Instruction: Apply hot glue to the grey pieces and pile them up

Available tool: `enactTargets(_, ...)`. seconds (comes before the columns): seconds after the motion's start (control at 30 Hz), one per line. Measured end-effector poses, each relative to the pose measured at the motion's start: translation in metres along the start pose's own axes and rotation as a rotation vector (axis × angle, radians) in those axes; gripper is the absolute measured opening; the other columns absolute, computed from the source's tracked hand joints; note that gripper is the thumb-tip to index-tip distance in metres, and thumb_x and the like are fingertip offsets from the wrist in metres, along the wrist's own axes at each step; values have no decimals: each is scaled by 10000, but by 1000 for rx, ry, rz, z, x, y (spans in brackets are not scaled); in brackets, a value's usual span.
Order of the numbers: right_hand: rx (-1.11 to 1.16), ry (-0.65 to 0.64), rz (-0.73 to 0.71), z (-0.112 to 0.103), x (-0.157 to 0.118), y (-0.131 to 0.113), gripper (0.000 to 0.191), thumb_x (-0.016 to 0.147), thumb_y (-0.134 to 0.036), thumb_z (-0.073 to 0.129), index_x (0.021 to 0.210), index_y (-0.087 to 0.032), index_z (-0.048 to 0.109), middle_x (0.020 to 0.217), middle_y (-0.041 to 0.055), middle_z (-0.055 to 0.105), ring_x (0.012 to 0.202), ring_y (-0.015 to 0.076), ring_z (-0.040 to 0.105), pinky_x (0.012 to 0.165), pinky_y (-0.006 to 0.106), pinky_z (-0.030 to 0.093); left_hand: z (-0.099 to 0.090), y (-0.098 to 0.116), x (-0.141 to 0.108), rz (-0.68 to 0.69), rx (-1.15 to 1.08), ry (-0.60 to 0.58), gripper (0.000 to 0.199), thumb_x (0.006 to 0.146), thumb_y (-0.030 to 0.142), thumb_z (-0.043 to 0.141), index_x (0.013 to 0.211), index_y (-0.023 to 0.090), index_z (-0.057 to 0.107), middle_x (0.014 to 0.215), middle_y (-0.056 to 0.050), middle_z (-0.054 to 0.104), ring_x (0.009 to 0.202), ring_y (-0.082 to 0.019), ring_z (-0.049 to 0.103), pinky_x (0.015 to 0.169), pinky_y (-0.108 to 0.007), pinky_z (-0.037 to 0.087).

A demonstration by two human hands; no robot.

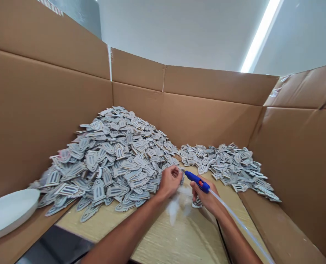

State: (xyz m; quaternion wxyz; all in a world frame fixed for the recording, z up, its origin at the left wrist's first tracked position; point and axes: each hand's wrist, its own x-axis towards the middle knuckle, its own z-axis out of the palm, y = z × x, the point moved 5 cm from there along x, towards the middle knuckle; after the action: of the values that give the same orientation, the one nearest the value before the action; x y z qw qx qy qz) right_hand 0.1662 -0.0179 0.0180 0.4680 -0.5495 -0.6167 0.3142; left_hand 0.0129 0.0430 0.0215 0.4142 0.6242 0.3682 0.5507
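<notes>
"Where's the piece [182, 178]?"
"Pinched in the left hand [169, 182], the big pile [110, 165] beside it."
"And the right hand [207, 198]?"
"Gripping the gun [193, 178], tip near the piece; a smaller pile [230, 165] lies beyond."

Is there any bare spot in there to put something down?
Yes: the widest bare patch of table lies between the left forearm and right forearm, nearer than the whitish smears. A smaller one separates the left pile from the left forearm. Crowded: both piles, and around the hands and blue tool.
</notes>
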Motion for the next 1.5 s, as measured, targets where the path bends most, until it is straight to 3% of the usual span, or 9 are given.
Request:
enactTargets(0.5, -131, -26, -40, 11, -2, 4, 396, 799, -608, 633, 727, -240, 506, 548, -48, 572, 429, 157, 588, 443, 243, 426, 1, 3, -2, 33, 69, 12, 172, 756, 206, 588, 647, 200, 455, 574, 48, 452, 553, -106, 416, 544, -214, 324)
enactTargets(0.73, -254, 485, -138, -21, -7, -17, 495, 826, -724, 529, 820, -230, 571, 507, -18, 582, 441, 174, 560, 470, 260, 424, -4, -3, 9, -111, 26, 11, 195, 739, 134, 642, 628, 181, 488, 570, 57, 474, 513, -81, 444, 517, -194, 346)
enactTargets(0.9, -108, 607, 30, -46, -5, -10, 537, 816, -751, 534, 745, -220, 575, 522, 8, 608, 474, 176, 598, 503, 271, 464, 13, -29, -7, -478, -27, -307, 155, 679, 91, 670, 653, 177, 545, 510, 46, 552, 413, -118, 529, 434, -216, 362)
enactTargets(1.0, -29, 619, 97, -52, -2, -7, 570, 800, -781, 514, 673, -227, 551, 511, 25, 601, 446, 181, 585, 454, 287, 436, 15, -32, -11, -571, -69, -463, 155, 646, 90, 716, 620, 162, 581, 513, 13, 599, 418, -135, 567, 434, -234, 404)
enactTargets(1.1, 23, 580, 96, -52, 1, -4, 584, 778, -802, 509, 619, -241, 532, 504, 32, 593, 442, 190, 590, 419, 293, 413, -19, -4, 21, -504, -200, -309, 276, 683, 200, 790, 544, 154, 556, 501, 4, 576, 425, -117, 553, 477, -259, 488)
enactTargets(1.2, 62, 540, 105, -49, 8, 6, 598, 751, -825, 511, 607, -245, 526, 515, 36, 596, 422, 197, 588, 393, 301, 400, -88, 52, 67, -211, -464, 267, 300, 707, 288, 835, 666, 154, 570, 608, -4, 615, 547, -107, 615, 580, -237, 547)
enactTargets(1.27, 76, 514, 108, -45, 13, 16, 609, 739, -838, 511, 623, -241, 532, 532, 38, 604, 411, 202, 588, 378, 302, 392, -114, 80, 82, -99, -575, 435, 297, 765, 361, 801, 791, 153, 590, 763, -48, 670, 686, -144, 683, 648, -266, 585)
enactTargets(1.37, 80, 475, 112, -39, 19, 27, 615, 710, -846, 542, 661, -233, 550, 539, 29, 608, 396, 203, 584, 369, 298, 384, -98, 84, 81, -122, -486, 328, 274, 782, 361, 773, 804, 137, 616, 780, -64, 670, 647, -151, 675, 564, -258, 562)
enactTargets(1.5, 114, 436, 154, -36, 18, 30, 603, 686, -825, 594, 660, -224, 559, 510, 13, 595, 379, 182, 559, 367, 276, 347, -39, 36, 49, -233, -204, 102, 183, 772, 227, 703, 653, 143, 590, 596, 8, 593, 464, -88, 541, 453, -198, 427)
